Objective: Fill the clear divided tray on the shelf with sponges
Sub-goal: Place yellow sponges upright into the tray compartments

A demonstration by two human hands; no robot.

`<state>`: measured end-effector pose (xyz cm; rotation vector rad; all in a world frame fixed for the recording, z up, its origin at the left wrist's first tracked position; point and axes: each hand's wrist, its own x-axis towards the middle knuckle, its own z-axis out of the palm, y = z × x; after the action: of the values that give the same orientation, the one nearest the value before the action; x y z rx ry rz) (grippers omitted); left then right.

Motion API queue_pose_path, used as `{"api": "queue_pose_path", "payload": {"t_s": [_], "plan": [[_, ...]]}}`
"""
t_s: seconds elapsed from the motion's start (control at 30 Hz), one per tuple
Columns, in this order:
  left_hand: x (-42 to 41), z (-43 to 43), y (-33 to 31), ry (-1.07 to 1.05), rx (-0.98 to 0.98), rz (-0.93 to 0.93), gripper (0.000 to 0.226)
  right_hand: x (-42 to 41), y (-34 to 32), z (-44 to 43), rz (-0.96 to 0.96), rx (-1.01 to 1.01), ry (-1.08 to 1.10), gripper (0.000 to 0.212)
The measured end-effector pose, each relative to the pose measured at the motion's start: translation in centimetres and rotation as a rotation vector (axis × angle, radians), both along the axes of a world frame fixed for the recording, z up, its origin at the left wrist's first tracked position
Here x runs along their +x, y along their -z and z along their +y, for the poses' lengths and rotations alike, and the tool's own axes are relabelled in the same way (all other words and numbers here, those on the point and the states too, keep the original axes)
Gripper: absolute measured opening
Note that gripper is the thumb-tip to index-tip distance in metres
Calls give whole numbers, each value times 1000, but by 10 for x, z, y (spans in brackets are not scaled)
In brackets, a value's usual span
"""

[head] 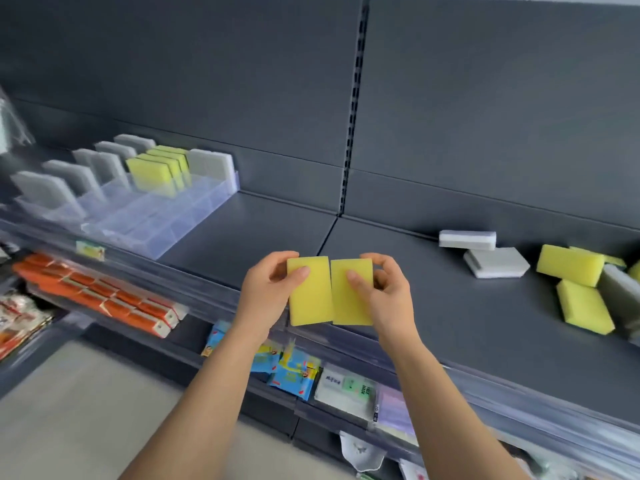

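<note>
The left hand [266, 289] is pinching a yellow sponge [311, 301] between thumb and curled fingers, and the right hand [389, 289] is pinching a second yellow sponge [351, 304] the same way. The two are being held upright side by side, long edges touching, between the hands and above the front edge of the shelf [450, 323]. The clear divided tray [156, 233] is sitting well to the left of the left hand and farther back, with grey and yellow sponges standing in its rear compartments. Loose sponges [569, 265] are lying well to the right of the right hand.
</note>
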<state>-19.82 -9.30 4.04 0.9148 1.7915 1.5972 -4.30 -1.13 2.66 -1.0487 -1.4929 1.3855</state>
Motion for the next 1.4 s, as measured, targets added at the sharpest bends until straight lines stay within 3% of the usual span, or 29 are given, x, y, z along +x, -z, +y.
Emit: {"api": "queue_pose_path", "payload": {"t_s": [0.6,1.17,1.4], "plan": [[-212,-90,0,-76,10,2,24,-215,-4,-65,4,26,-122,20],[-395,-28,-6,-151,-48,79,29,-397,-7,24,-80,63,-240,31],[-460,-5,-6,-123,-74,220,37,-458,-17,48,-157,168,-229,31]]}}
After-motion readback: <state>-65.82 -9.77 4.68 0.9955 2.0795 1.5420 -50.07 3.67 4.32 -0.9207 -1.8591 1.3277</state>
